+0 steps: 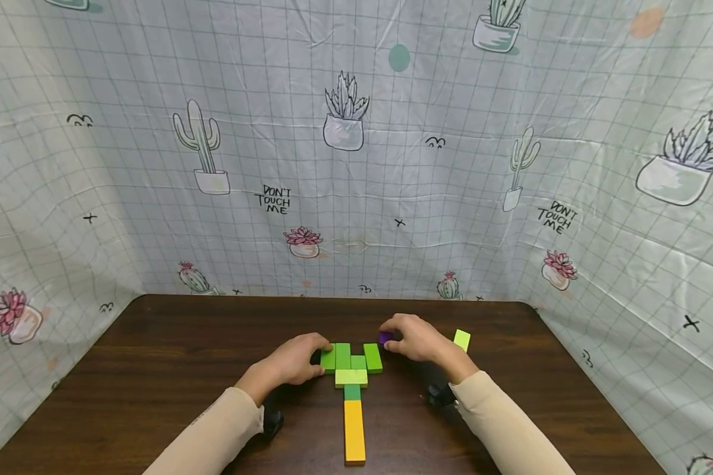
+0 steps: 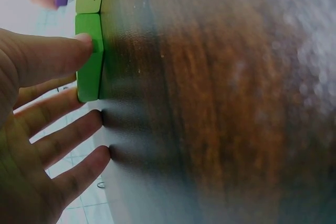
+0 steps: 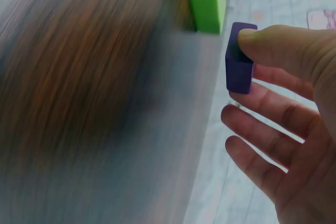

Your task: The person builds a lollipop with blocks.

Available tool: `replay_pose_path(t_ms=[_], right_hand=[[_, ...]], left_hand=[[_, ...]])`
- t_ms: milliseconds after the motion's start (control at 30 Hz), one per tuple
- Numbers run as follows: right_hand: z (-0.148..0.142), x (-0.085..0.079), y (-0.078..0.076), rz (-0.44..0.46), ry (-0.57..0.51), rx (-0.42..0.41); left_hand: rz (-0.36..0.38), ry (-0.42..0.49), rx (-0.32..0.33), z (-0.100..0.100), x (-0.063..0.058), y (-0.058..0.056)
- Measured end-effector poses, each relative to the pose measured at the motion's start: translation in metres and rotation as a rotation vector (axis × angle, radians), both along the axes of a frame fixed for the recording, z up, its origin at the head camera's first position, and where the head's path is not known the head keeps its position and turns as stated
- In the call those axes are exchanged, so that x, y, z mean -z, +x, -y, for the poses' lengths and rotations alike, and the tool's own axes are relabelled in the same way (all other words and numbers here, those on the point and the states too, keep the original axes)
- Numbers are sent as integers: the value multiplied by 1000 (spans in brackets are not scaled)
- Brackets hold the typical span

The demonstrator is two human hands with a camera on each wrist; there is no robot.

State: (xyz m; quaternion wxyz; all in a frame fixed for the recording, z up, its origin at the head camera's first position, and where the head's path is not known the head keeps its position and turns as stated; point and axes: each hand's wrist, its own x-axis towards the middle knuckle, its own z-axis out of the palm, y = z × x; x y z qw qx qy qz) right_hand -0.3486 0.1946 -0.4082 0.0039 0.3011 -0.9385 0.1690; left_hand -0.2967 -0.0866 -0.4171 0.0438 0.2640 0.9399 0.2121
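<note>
My left hand (image 1: 294,359) pinches the leftmost green block (image 2: 89,82) of a flat figure on the table, thumb on its near end and fingertips at its far end. Between the thumb and fingers of my right hand (image 1: 418,338) is a small purple block (image 3: 240,74), held just right of the figure's top. Other green blocks, among them an upright one (image 1: 372,358) on the right, adjoin a light green crosspiece (image 1: 351,377). Below that come a dark green block (image 1: 352,392) and a long yellow-orange block (image 1: 354,432) in a line.
A loose lime block (image 1: 461,339) lies beyond my right forearm. Dark wood-look tabletop (image 1: 154,382) spreads around the figure. A cactus-print cloth (image 1: 356,198) hangs behind the table and along both sides. Black wrist devices show under each sleeve.
</note>
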Motion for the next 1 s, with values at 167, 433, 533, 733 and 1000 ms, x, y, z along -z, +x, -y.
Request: replay_pose_path(t_ms=[167,433,533,733,1000], right_hand=[[19,-3,1,-9,-2,-58],[42,-1,2,37,4,-103],[46,0,1,35,13,-117],[47,1,0,34,25,-114],[47,3,0,75,10,-121]], left_hand=[[-4,2,0,0,1,-1],[-10,10,12,0,2,-2],[-11,12,13,0,2,-2],[-12,0,6,0,0,-2],[-14,5,15,0,1,-4]])
